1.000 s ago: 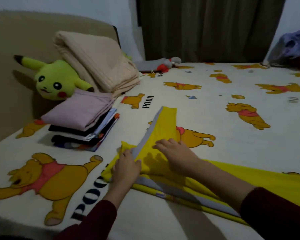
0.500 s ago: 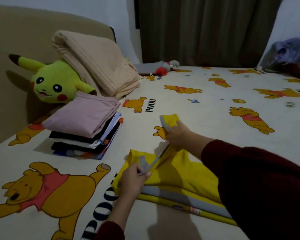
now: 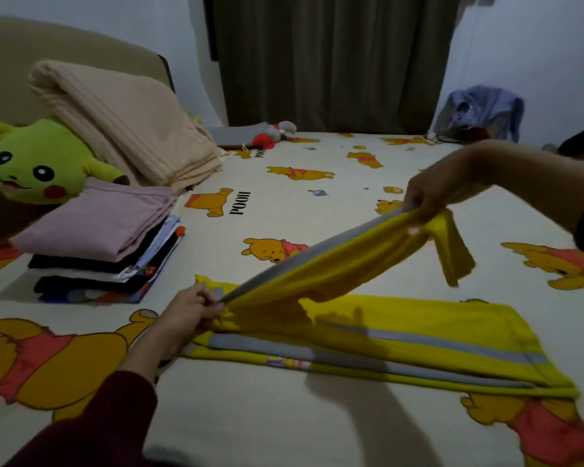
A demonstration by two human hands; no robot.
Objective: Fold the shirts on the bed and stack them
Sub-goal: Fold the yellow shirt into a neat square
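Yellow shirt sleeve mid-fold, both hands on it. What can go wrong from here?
1. The right hand lifts the sleeve of the yellow shirt well off the bed; its free end dangles and may land bunched rather than flat.
2. The left hand pinches only the shoulder corner, so the pull could drag the flat body and skew the earlier fold.
3. The stack of folded shirts looks uneven, its edges staggered; another shirt may tip it.
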